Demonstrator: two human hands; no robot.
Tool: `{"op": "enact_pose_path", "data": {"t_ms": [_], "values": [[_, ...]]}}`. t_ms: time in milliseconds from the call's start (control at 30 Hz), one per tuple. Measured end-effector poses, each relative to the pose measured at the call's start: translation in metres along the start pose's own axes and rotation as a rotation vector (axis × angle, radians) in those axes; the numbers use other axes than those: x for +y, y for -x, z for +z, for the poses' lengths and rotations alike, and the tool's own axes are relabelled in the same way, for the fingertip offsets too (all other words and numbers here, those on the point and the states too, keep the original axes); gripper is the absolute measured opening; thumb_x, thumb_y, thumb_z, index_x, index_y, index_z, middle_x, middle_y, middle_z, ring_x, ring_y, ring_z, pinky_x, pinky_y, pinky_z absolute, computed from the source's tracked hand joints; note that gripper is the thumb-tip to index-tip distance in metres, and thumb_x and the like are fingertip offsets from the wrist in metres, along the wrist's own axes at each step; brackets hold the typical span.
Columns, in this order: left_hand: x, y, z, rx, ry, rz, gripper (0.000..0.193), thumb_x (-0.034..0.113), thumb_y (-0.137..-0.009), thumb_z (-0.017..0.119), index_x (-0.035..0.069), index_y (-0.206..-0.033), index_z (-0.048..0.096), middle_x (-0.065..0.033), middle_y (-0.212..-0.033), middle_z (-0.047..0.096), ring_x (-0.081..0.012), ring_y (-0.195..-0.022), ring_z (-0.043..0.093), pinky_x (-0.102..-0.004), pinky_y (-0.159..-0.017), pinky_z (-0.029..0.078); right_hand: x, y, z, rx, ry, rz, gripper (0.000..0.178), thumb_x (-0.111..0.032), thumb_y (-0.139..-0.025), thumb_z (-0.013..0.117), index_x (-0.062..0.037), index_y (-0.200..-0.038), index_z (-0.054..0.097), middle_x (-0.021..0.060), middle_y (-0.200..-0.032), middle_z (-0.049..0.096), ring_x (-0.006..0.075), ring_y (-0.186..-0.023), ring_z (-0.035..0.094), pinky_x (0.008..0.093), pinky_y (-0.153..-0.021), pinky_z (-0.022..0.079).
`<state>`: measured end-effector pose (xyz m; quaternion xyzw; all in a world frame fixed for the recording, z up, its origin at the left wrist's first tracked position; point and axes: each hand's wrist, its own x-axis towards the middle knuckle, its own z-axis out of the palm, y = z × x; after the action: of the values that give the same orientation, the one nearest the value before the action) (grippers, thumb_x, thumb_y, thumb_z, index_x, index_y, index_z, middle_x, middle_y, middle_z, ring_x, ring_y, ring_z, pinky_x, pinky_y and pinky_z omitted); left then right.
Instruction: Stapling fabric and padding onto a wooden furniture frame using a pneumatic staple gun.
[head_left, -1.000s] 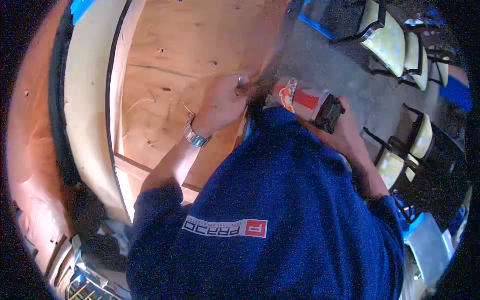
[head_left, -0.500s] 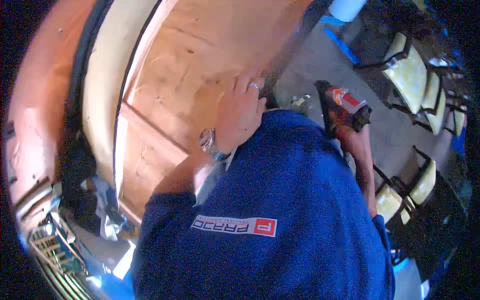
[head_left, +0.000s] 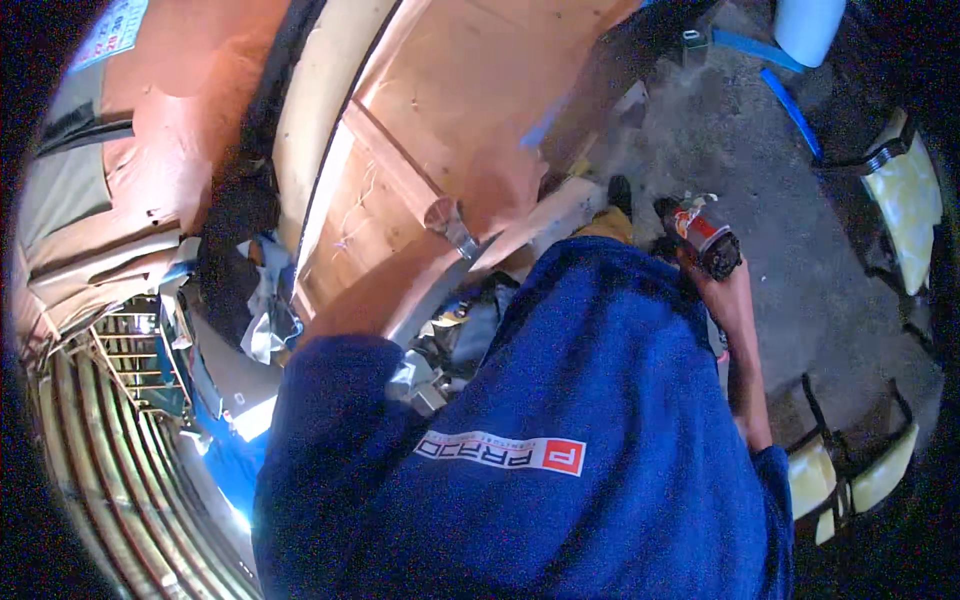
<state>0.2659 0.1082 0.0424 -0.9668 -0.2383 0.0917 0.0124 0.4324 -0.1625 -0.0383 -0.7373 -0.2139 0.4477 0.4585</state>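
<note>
A large wooden furniture frame (head_left: 450, 60) with a plywood panel and a crosspiece fills the upper middle. My left hand (head_left: 508, 185), below a metal watch, lies at the panel's near right edge. It is smeared by motion, so its fingers cannot be made out. To the right, my right hand (head_left: 715, 285) is closed around a red and black handheld tool (head_left: 705, 235). The tool has a rounded body with a dark end toward me and is held over the floor, apart from the panel. Its exact kind is unclear.
Pale-seated pieces with dark frames (head_left: 905, 205) stand at the right. A white roll (head_left: 808, 30) and a blue strip (head_left: 790, 112) lie at the upper right on the grey floor (head_left: 790, 250). Crumpled scraps (head_left: 268, 300) hang beside the frame, with slatted wood (head_left: 130, 350) at lower left.
The view has shifted, so the panel and left-hand surroundings appear farther right. My left hand has moved slightly upward along the panel edge and blurred. The right hand keeps its hold on the tool.
</note>
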Motion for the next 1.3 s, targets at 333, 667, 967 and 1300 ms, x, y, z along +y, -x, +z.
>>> {"op": "enact_pose_path", "data": {"t_ms": [333, 667, 967, 1300], "values": [[-0.076, -0.033, 0.004, -0.181, 1.201, 0.084, 0.010, 0.007, -0.075, 0.069, 0.003, -0.073, 0.059, -0.0087, -0.104, 0.065, -0.0158, -0.077, 0.058, -0.0266, -0.068, 0.046, -0.015, 0.009, 0.014, 0.130, 0.117, 0.073, 0.037, -0.011, -0.074, 0.072, -0.0001, -0.108, 0.065, 0.0101, -0.097, 0.069, 0.0181, -0.083, 0.063, 0.0286, -0.073, 0.049], [-0.094, -0.043, 0.044, 0.035, 1.166, 0.351, 0.010, 0.005, -0.080, 0.066, 0.004, -0.090, 0.065, -0.0083, -0.093, 0.068, -0.0170, -0.075, 0.061, -0.0251, -0.064, 0.047, -0.158, -0.008, 0.111, 0.139, 0.008, -0.191, 0.033, -0.014, -0.077, 0.070, -0.0022, -0.107, 0.066, 0.0096, -0.102, 0.068, 0.0210, -0.086, 0.063, 0.0312, -0.076, 0.049], [-0.091, -0.038, 0.049, -0.046, 0.916, 0.240, 0.017, 0.011, -0.078, 0.065, 0.003, -0.093, 0.064, -0.0095, -0.093, 0.066, -0.0220, -0.075, 0.061, -0.0310, -0.068, 0.048, -0.155, -0.019, 0.126, 0.209, 0.358, -0.205, 0.033, -0.008, -0.072, 0.071, -0.0012, -0.105, 0.066, 0.0088, -0.094, 0.069, 0.0173, -0.077, 0.062, 0.0283, -0.070, 0.049], [-0.069, 0.047, 0.018, 0.244, 0.567, 0.147, 0.030, 0.008, -0.072, 0.062, 0.003, -0.101, 0.060, -0.0116, -0.093, 0.061, -0.0284, -0.075, 0.058, -0.0360, -0.066, 0.046, -0.154, -0.010, 0.120, 0.163, 0.340, -0.278, 0.031, -0.013, -0.080, 0.068, -0.0013, -0.109, 0.066, 0.0060, -0.096, 0.066, 0.0138, -0.074, 0.059, 0.0274, -0.064, 0.048]]}}
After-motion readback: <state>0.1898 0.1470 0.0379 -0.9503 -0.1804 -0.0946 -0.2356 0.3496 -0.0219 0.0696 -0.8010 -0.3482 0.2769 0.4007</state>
